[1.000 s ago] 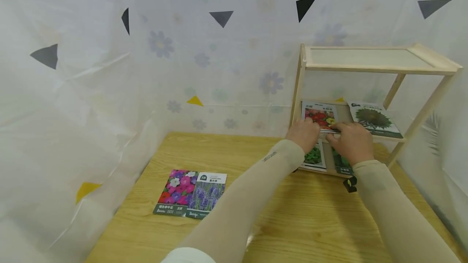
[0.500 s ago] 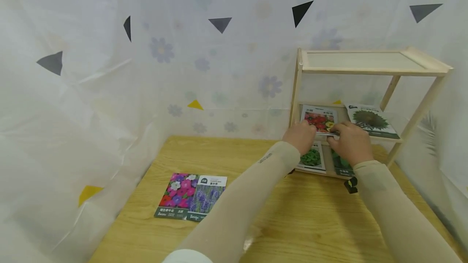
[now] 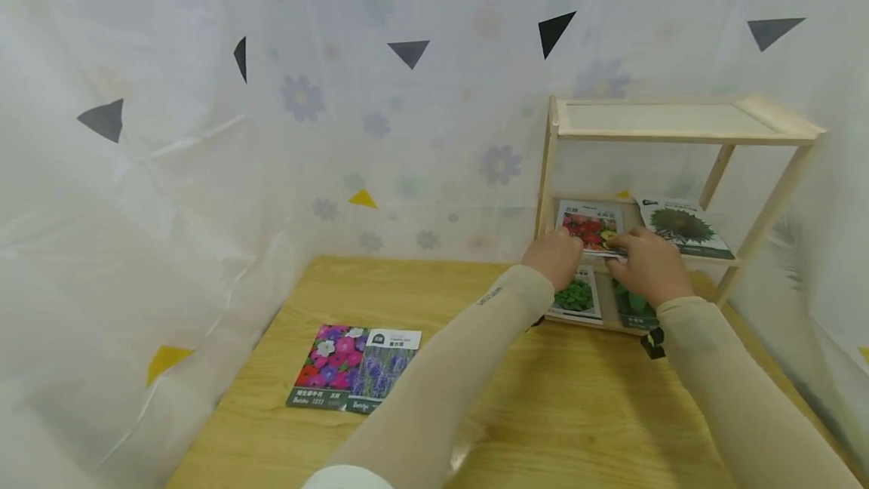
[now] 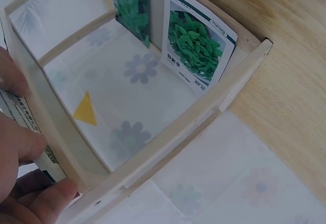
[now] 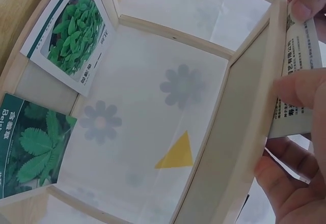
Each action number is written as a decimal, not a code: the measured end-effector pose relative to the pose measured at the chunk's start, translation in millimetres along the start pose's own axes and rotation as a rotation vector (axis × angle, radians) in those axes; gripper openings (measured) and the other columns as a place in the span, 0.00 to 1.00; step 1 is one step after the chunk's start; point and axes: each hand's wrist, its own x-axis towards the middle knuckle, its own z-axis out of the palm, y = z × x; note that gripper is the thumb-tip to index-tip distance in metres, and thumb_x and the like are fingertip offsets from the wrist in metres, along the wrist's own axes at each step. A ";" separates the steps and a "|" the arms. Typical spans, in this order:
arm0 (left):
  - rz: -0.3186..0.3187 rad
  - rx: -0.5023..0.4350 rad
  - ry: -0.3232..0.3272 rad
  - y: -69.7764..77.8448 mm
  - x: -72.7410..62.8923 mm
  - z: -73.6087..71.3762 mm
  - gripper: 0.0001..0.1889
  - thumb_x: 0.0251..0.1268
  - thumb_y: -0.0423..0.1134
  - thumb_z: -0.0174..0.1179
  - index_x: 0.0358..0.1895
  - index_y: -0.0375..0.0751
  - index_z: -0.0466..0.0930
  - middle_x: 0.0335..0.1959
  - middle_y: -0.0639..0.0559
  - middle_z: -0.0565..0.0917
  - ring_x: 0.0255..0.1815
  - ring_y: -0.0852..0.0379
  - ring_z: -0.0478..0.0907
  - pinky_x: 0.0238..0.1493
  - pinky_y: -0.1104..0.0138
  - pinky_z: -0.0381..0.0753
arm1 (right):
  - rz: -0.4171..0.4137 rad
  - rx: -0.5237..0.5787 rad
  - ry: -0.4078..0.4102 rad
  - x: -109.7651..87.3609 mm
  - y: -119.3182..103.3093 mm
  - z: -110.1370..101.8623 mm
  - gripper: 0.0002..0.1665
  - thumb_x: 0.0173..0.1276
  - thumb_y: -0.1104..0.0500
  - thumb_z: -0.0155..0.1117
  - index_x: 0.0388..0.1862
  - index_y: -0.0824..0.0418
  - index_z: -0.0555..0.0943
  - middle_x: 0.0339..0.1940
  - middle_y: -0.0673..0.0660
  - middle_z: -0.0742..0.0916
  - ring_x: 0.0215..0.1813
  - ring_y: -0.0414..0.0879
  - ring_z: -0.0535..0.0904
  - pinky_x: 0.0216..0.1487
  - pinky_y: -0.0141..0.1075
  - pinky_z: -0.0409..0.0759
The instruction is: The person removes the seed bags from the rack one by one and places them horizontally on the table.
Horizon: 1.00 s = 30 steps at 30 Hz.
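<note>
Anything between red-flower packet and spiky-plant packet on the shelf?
Head view: only a bare strip of shelf board separates the red-flower packet from the spiky-plant packet; the right hand covers its front end.

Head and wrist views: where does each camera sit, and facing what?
Head: on the head, facing forward and down at table, wooden rack; left hand, right hand, sleeves show.
Left wrist: on that wrist, facing rack's lower tier; fingers at left.
Right wrist: on that wrist, facing that tier; fingers at right.
Wrist views share the gripped seed packet, two leafy packets.

Pale flower-printed sheeting [image 3: 441,134] hangs behind a wood-grain table [image 3: 577,398]
</note>
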 end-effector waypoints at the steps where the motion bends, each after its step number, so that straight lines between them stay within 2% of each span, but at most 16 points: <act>1: 0.005 0.003 0.006 0.3 -0.2 2.3 0.13 0.74 0.43 0.52 0.56 0.53 0.80 0.48 0.56 0.80 0.50 0.61 0.76 0.56 0.69 0.76 | -0.002 0.004 -0.010 0.1 0.8 1.0 0.18 0.60 0.56 0.69 0.46 0.66 0.84 0.42 0.69 0.82 0.33 0.60 0.80 0.34 0.58 0.78; 5: 0.040 0.062 0.022 4.7 -3.8 15.4 0.12 0.74 0.43 0.52 0.53 0.54 0.82 0.47 0.55 0.81 0.49 0.57 0.77 0.54 0.66 0.77 | -0.014 0.022 -0.020 -1.9 6.4 4.8 0.16 0.60 0.56 0.69 0.43 0.65 0.85 0.41 0.67 0.81 0.32 0.58 0.79 0.34 0.57 0.78; 9: 0.046 0.099 0.062 6.0 -10.1 27.2 0.13 0.74 0.44 0.51 0.56 0.53 0.78 0.52 0.53 0.77 0.56 0.54 0.71 0.60 0.67 0.71 | -0.028 0.038 -0.027 -1.7 13.4 6.8 0.16 0.59 0.57 0.69 0.43 0.64 0.85 0.42 0.67 0.81 0.31 0.57 0.78 0.34 0.58 0.77; 12: 0.025 0.068 0.107 4.5 -14.5 31.8 0.14 0.73 0.44 0.52 0.58 0.52 0.77 0.55 0.52 0.73 0.58 0.55 0.69 0.57 0.70 0.73 | -0.043 0.066 -0.030 -1.5 17.4 6.7 0.16 0.58 0.58 0.69 0.44 0.64 0.85 0.49 0.70 0.80 0.39 0.63 0.79 0.39 0.61 0.76; 15: 0.034 0.028 0.132 4.4 -17.6 31.5 0.16 0.72 0.43 0.53 0.59 0.53 0.76 0.57 0.51 0.72 0.57 0.57 0.70 0.49 0.73 0.78 | -0.045 0.104 -0.036 -3.1 23.1 5.8 0.16 0.57 0.59 0.70 0.44 0.65 0.85 0.56 0.72 0.78 0.49 0.68 0.76 0.45 0.63 0.74; 16: 0.037 0.017 0.130 4.6 -18.3 30.7 0.16 0.72 0.43 0.53 0.60 0.53 0.75 0.57 0.51 0.73 0.56 0.57 0.71 0.47 0.74 0.79 | -0.041 0.119 -0.038 -3.9 24.7 5.3 0.16 0.57 0.60 0.70 0.44 0.65 0.84 0.57 0.72 0.78 0.49 0.68 0.77 0.45 0.63 0.75; 20: 0.035 -0.017 0.112 4.3 -20.2 27.8 0.15 0.74 0.43 0.50 0.60 0.53 0.74 0.53 0.55 0.75 0.49 0.62 0.74 0.40 0.76 0.80 | -0.037 0.174 -0.067 -5.4 30.7 6.8 0.18 0.58 0.63 0.68 0.49 0.66 0.82 0.56 0.71 0.79 0.35 0.61 0.80 0.34 0.54 0.77; 21: 0.027 -0.027 0.118 3.5 -20.8 27.6 0.14 0.74 0.44 0.49 0.59 0.52 0.74 0.52 0.55 0.76 0.48 0.63 0.75 0.39 0.76 0.79 | -0.043 0.186 -0.067 -6.0 30.8 7.5 0.19 0.58 0.63 0.68 0.50 0.66 0.82 0.56 0.70 0.79 0.36 0.61 0.80 0.33 0.53 0.76; 23: 0.020 -0.056 0.145 1.1 -23.0 27.4 0.13 0.75 0.46 0.47 0.56 0.52 0.75 0.50 0.57 0.76 0.45 0.64 0.75 0.38 0.77 0.79 | -0.065 0.202 -0.046 -7.4 29.2 9.3 0.20 0.57 0.65 0.68 0.50 0.66 0.81 0.57 0.69 0.79 0.39 0.61 0.80 0.34 0.53 0.76; 24: 0.019 -0.073 0.161 -0.6 -24.5 27.9 0.13 0.75 0.48 0.47 0.55 0.52 0.75 0.48 0.57 0.76 0.44 0.65 0.75 0.38 0.77 0.78 | -0.079 0.210 -0.027 -8.5 27.1 9.8 0.20 0.56 0.66 0.69 0.49 0.65 0.81 0.57 0.68 0.79 0.46 0.63 0.79 0.38 0.56 0.76; 27: 0.029 -0.121 0.225 -5.4 -29.2 30.0 0.16 0.75 0.53 0.45 0.53 0.51 0.76 0.47 0.58 0.77 0.43 0.66 0.75 0.40 0.77 0.77 | -0.123 0.216 0.052 -11.6 21.6 13.4 0.20 0.52 0.68 0.72 0.46 0.65 0.82 0.57 0.67 0.79 0.55 0.66 0.74 0.47 0.61 0.74; 30: 0.044 -0.146 0.249 -9.5 -33.5 33.1 0.18 0.75 0.55 0.43 0.53 0.52 0.76 0.46 0.59 0.77 0.42 0.67 0.75 0.42 0.77 0.76 | -0.157 0.220 0.146 -14.3 14.9 14.8 0.20 0.48 0.69 0.75 0.43 0.66 0.82 0.55 0.67 0.81 0.54 0.66 0.74 0.51 0.62 0.71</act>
